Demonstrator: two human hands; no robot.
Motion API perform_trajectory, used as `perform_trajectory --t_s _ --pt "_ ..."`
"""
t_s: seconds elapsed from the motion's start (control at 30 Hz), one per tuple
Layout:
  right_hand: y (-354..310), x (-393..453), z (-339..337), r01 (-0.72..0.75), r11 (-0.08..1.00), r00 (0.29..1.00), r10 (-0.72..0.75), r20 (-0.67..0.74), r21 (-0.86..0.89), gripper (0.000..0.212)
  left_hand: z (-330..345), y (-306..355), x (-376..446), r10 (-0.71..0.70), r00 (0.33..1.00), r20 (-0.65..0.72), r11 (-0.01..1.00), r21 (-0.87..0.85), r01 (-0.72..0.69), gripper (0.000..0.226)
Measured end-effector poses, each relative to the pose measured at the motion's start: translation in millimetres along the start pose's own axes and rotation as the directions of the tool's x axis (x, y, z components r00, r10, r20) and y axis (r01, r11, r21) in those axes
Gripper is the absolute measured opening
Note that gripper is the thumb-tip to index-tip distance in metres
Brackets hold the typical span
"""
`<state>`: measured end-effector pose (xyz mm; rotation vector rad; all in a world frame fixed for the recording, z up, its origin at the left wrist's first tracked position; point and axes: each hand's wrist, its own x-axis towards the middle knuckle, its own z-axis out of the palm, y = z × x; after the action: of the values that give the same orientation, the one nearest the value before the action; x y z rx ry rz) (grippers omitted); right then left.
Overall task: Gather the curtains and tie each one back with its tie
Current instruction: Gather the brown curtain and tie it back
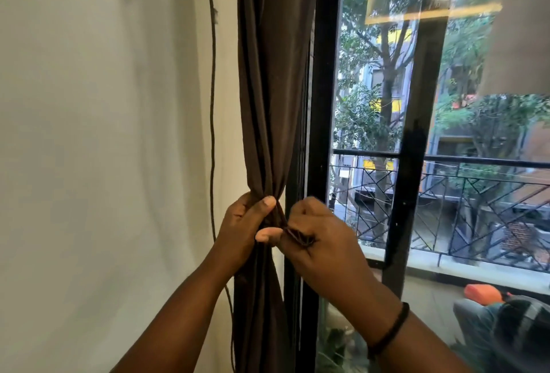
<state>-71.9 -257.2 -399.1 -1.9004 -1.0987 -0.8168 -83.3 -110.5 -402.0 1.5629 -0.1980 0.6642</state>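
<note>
A dark brown curtain (273, 74) hangs bunched into a narrow column beside the black window frame (323, 104). My left hand (247, 226) grips the gathered fabric at its narrowest point, thumb and a finger pressing on the front. My right hand (318, 235), just to the right and touching the left, pinches the dark brown tie (297, 235), which runs from the gathered waist into its curled fingers. How the tie wraps behind the curtain is hidden.
A dark cable (212, 104) runs down the white wall (104, 134) left of the curtain. Through the glass are a balcony railing (461, 182) and trees. An orange object (482, 293) and dark bundles lie at the lower right.
</note>
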Motion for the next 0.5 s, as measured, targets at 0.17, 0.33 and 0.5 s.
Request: perform_trajectory --t_s 0.17,0.33,0.5 --pt "-19.5 15.0 21.5 -0.176 0.931 0.984 0.177 0.026 0.321 0.013 -26.7 -10.6 -3.5 0.266 0.963 -0.039 0.956 0.137 -0.258 0.032" --pt "-43.8 21.8 40.0 -0.430 0.452 0.822 0.554 0.132 0.781 0.010 -54.8 -7.7 -8.4 0.477 0.847 0.233 0.638 0.572 -0.516 0.034" --pt "-55.4 27.5 55.5 -0.386 0.142 0.705 0.682 0.193 0.911 0.017 -71.9 13.9 0.0 0.303 0.891 0.337 0.629 0.632 -0.453 0.033"
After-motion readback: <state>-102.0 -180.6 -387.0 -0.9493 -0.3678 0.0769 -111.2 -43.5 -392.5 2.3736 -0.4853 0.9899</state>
